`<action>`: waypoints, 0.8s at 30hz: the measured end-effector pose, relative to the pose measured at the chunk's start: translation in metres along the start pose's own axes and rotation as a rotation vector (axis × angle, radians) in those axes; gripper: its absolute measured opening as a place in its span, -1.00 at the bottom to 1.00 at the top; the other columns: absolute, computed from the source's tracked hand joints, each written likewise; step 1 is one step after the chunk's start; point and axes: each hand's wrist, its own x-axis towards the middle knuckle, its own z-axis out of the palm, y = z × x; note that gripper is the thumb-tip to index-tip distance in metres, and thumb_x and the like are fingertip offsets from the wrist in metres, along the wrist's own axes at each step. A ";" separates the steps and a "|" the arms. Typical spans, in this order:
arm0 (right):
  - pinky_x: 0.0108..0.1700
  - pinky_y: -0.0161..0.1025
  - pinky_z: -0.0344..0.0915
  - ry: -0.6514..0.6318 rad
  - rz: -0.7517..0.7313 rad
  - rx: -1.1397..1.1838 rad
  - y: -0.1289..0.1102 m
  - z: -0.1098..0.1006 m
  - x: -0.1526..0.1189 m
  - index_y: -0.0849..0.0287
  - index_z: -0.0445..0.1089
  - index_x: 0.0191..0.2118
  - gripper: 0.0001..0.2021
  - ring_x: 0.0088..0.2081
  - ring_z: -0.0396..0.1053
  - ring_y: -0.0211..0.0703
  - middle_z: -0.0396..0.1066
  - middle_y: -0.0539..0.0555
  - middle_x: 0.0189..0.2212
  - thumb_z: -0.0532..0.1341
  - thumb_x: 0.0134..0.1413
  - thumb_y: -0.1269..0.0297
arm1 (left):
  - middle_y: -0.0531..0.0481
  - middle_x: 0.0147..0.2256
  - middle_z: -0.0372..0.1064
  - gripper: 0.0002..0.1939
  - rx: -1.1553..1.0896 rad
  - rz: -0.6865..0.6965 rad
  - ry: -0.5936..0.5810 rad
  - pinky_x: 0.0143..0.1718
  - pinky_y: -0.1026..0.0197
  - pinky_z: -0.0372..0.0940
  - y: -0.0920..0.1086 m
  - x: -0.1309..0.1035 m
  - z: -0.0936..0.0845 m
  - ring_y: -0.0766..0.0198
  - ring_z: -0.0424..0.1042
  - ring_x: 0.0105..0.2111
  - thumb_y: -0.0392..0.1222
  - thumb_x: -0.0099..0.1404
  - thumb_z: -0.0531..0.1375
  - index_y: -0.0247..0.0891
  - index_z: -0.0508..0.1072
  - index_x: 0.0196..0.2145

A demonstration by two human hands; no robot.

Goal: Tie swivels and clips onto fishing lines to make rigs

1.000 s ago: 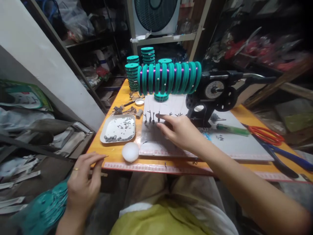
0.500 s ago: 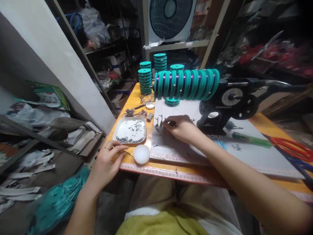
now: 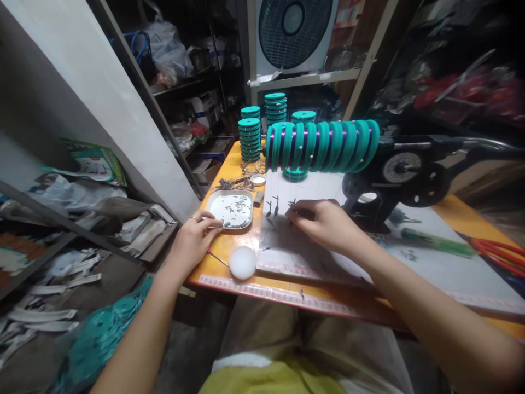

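Observation:
My left hand (image 3: 197,238) reaches to the near left corner of a white tray (image 3: 210,210) holding small grey cylinders (image 3: 235,225) and tiny bits. Its thumb and forefinger come together at the cylinders; whatever is between them is too small to make out. Below that hand a thin stick (image 3: 218,258) lies with one end at a round white dish (image 3: 243,262). Over the white board (image 3: 283,246) my right hand (image 3: 315,218) is closed in a pinch, its fingertips hiding what they hold. Small dark forked parts (image 3: 275,206) stand left of it.
Behind my hands, teal spools wound with purple wire (image 3: 322,145) sit in a row on a black winding machine (image 3: 394,175). Stacked teal spools (image 3: 249,139) stand at the back. A green tube (image 3: 437,242) and orange cable (image 3: 498,254) lie right.
My left hand has let go of the thin stick and moved up to the tray. My right hand has shifted slightly right, away from the forked parts. The view has shifted a little.

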 end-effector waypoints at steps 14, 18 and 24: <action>-0.42 -0.29 0.27 0.147 -0.038 0.116 -0.013 -0.026 -0.023 0.17 0.54 -0.37 -0.78 -0.46 0.44 -0.16 0.53 0.02 -0.48 0.23 0.21 0.18 | -0.20 0.05 0.25 -0.30 0.087 -0.091 -0.059 0.12 -0.19 0.18 0.041 -0.045 0.018 -0.09 0.23 0.10 -0.10 0.24 0.26 -0.16 0.05 0.24; -0.46 -0.31 0.25 0.170 -0.010 0.221 -0.017 -0.036 -0.035 0.16 0.53 -0.37 -0.77 -0.44 0.42 -0.18 0.51 0.04 -0.44 0.29 0.18 0.11 | -0.22 0.10 0.19 -0.32 0.087 -0.070 0.014 0.19 -0.24 0.12 0.038 -0.037 0.015 -0.13 0.16 0.17 -0.14 0.24 0.27 -0.16 0.09 0.24; -0.62 -0.42 0.25 -0.114 0.160 0.835 -0.036 -0.033 -0.049 0.19 0.48 -0.34 -0.74 -0.63 0.34 -0.32 0.40 -0.04 -0.58 0.29 0.20 0.07 | -0.17 0.15 0.26 -0.45 -0.621 -0.183 -0.021 -0.12 0.11 0.38 0.125 -0.047 0.011 0.21 0.40 -0.21 -0.13 0.35 0.20 0.00 0.19 0.25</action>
